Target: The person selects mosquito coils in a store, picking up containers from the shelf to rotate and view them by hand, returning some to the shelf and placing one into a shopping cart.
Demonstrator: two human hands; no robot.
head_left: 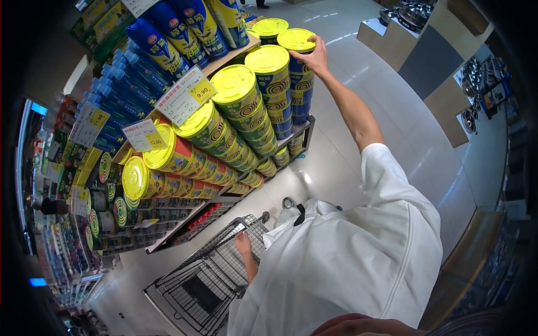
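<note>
My right hand (316,55) reaches to the far end of the display, its thumb and fingers on the rim of a yellow-lidded canister (296,39). That canister tops a blue stack printed with dark spirals. Beside it stand more stacked canisters with yellow lids (268,59). Low in the view, my left hand (243,245) is closed on the edge of a black wire shopping cart (196,291); its fingertips are partly hidden.
Blue and yellow spray cans (193,33) stand on the upper shelf, behind price signs (185,96). The display's dark metal frame (307,131) ends near the tiled floor (358,67). Stepped stands (431,56) with metal cookware are at the right.
</note>
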